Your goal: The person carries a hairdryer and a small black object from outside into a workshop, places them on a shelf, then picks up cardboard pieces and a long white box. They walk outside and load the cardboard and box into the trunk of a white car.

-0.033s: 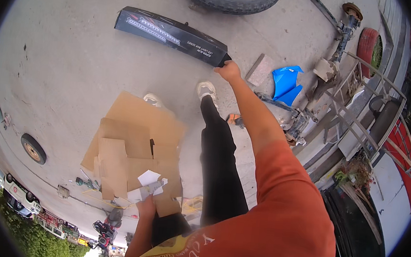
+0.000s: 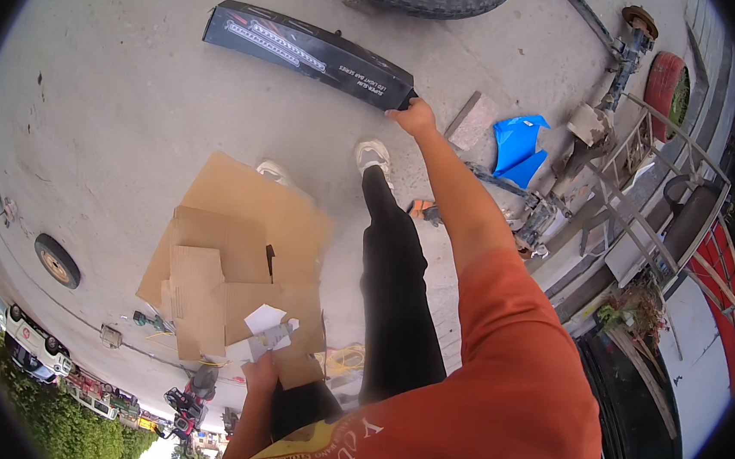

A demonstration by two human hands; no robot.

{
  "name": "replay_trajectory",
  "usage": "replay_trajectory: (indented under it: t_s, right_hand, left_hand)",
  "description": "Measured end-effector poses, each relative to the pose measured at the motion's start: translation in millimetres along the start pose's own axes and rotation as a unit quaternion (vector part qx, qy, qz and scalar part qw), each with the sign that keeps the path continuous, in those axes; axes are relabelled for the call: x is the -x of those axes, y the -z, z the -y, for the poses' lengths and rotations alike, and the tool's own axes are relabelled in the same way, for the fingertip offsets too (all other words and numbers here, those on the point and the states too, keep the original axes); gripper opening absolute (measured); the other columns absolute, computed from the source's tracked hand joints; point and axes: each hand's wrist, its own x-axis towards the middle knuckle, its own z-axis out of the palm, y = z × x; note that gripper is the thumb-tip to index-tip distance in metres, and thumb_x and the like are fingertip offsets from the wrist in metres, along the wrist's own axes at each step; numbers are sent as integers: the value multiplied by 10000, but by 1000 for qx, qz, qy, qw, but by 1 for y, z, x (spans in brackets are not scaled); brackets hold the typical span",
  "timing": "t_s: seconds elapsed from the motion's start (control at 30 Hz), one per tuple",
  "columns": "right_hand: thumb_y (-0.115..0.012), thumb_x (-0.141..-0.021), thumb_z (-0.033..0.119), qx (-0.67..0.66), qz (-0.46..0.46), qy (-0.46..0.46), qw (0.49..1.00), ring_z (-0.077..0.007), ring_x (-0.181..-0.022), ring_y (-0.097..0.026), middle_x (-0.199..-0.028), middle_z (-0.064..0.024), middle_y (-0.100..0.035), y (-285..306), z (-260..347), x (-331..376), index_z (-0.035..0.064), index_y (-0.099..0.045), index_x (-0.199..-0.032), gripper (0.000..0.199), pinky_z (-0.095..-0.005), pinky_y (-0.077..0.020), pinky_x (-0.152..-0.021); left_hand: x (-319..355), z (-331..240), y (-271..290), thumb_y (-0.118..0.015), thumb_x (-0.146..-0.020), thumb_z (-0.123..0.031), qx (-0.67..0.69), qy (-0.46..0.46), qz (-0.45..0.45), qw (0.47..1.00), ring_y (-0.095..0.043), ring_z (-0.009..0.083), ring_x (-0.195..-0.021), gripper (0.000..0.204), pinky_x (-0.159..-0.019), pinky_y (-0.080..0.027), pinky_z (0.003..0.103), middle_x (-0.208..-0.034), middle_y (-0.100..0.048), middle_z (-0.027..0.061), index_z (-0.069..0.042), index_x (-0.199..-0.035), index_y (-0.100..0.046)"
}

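Observation:
Stretched out ahead, my right hand (image 2: pixel 412 119) grips the near right end of a long black box (image 2: pixel 312 57) with light bars pictured on its side. The box extends to the left from my fingers, above the concrete. Low in the view, my left hand (image 2: pixel 260 375) is closed at the edge of a stack of flattened brown cardboard (image 2: pixel 199 290). White paper (image 2: pixel 266 318) and a greyish clear wrapper (image 2: pixel 270 340) lie against the cardboard at my fingertips. Part of that hand's grip is hidden.
A large tyre (image 2: pixel 428 8) lies ahead. To the right are a stone block (image 2: pixel 472 121), blue sheeting (image 2: pixel 517 148), a rusty axle (image 2: pixel 619 72), a red tyre (image 2: pixel 665 93) and a metal frame (image 2: pixel 690 190). A small wheel (image 2: pixel 57 262) lies left; yellow cord (image 2: pixel 341 361) lies by my leg.
The black box has risen slightly in the view with my right hand, its left end most. My left hand keeps its hold on the cardboard.

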Motion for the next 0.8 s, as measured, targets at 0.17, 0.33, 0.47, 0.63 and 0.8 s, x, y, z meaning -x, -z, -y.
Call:
replay_trajectory:
  t_s: [0.17, 0.33, 0.47, 0.63, 0.8]
  right_hand:
    - [-829, -500, 467, 14, -71, -94, 993, -317, -1110, -521, -1174, -210, -552, -31, -4, -68, -93, -447, -1186, 964, -361, -431, -938]
    - [-837, -533, 406, -113, 44, -147, 982, -288, -1096, -544, -1161, -212, -560, -50, -34, -88, -106, -494, -1159, 878, -339, -445, -915]
    - [-824, -569, 384, -94, 106, -100, 985, -284, -1098, -545, -1137, -196, -584, -58, -11, -43, -79, -530, -1167, 811, -337, -436, -918]
    - [-829, -512, 447, 163, 66, 52, 983, -299, -1116, -527, -1232, -212, -510, -65, 42, -34, -49, -454, -1255, 969, -353, -439, -927]
    - [-861, -477, 392, 157, -28, 88, 983, -301, -1215, -423, -1316, -171, -424, -105, 66, -78, 28, -376, -1323, 1041, -360, -383, -999]
  left_hand:
    - [13, 28, -6, -471, -843, -106, -15, -2, 18, 1000, -553, 350, -993, 259, -874, -412, 436, -1060, -599, 180, -20, -1065, -572]
    - [12, -48, 35, -481, -832, -83, 85, -22, 11, 996, -548, 344, -982, 235, -864, -403, 435, -1045, -595, 182, 14, -1022, -579]
    - [15, 24, -28, -479, -825, -157, 123, -30, -17, 992, -576, 326, -903, 239, -817, -427, 431, -962, -626, 121, -52, -1005, -597]
    - [16, 84, -78, -487, -825, -149, -103, -52, -16, 993, -548, 325, -988, 262, -861, -392, 464, -1025, -608, 124, -63, -1053, -583]
    - [24, 75, -63, -489, -831, -149, 19, 25, 28, 999, -544, 315, -1001, 270, -871, -391, 454, -1042, -603, 122, -59, -1070, -575]
